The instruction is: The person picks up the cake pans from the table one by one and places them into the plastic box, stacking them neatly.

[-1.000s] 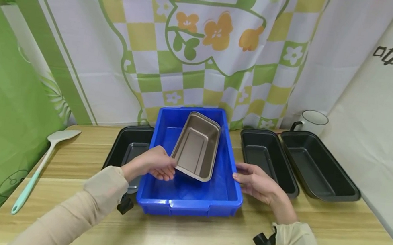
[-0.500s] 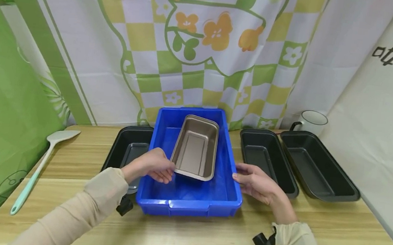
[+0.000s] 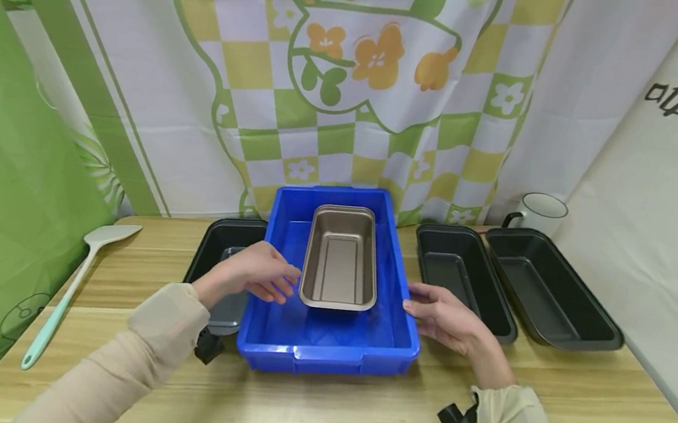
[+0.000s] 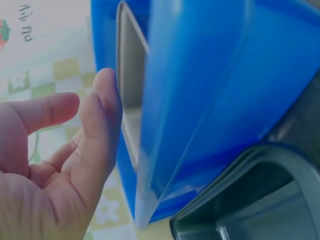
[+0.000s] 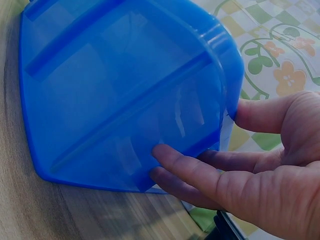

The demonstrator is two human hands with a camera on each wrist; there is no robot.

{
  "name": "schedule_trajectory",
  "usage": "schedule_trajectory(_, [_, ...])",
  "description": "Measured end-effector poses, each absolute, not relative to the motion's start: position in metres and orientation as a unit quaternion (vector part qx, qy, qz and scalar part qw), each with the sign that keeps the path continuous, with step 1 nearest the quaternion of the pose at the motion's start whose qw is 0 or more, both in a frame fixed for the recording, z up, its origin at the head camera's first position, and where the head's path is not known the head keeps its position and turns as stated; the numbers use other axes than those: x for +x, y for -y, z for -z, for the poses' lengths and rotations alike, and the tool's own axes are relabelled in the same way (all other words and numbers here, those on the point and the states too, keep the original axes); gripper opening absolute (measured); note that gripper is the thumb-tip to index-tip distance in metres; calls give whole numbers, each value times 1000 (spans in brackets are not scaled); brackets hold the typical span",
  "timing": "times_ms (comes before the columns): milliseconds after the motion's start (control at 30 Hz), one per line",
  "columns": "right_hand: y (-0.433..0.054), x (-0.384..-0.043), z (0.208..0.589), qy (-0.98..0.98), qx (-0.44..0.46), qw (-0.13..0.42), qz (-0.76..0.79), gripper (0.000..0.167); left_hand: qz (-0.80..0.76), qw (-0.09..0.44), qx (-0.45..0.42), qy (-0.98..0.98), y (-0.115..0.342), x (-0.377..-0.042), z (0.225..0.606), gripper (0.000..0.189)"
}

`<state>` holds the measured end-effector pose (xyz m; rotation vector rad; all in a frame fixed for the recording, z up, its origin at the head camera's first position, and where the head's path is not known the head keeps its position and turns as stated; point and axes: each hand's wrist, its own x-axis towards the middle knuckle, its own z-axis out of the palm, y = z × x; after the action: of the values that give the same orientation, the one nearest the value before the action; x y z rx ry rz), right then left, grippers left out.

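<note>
A bronze loaf pan [image 3: 340, 267] lies inside the blue plastic bin [image 3: 328, 358], its long side roughly in line with the bin's. Just left of that pan is my left hand [image 3: 258, 272], over the bin's left side, its fingers extended and holding nothing. In the left wrist view, its thumb and fingers [image 4: 106, 100] stand apart. My right hand [image 3: 443, 317] holds the bin's right side, with the thumb at the rim and the fingers [image 5: 182, 170] against the outer wall. Part of the bin's left rim is hidden behind my left hand.
A dark loaf pan [image 3: 230, 230] stands left of the bin, partly covered by my left arm. Two more dark pans, a smaller one [image 3: 454, 270] and a larger one [image 3: 555, 299], sit at right before a white mug [image 3: 542, 212]. A pale turner [image 3: 69, 292] lies far left.
The bronze pan has turned from slanted to nearly straight in the bin. My left hand has let go of its left edge and moved slightly left. My right hand stays put.
</note>
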<state>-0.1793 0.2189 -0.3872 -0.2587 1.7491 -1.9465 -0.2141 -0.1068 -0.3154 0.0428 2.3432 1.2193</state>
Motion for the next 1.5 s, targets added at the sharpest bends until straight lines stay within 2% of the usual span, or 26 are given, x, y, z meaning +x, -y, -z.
schedule_trajectory(200, [-218,-179,387,-642,-100,256,716,59,-516,209,42,-830,134,-213,308,32])
schedule_trajectory(367, [-219,-179,387,-641,-103,258,716,58,-580,158,102,-792,161,-203,305,33])
schedule_trajectory(567, [-220,-179,386,-641,-104,255,716,60,-633,112,151,-751,194,-187,310,14])
schedule_trajectory(867, [-219,-180,388,-637,-106,258,719,60,-692,66,99,-712,246,-163,345,21])
schedule_trajectory(1200, [-220,-180,387,-636,-107,260,718,61,-695,67,18,-715,287,-144,379,14])
schedule_trajectory(1500, [-219,-180,387,-642,-110,257,714,60,-699,70,-48,-710,304,-141,403,11])
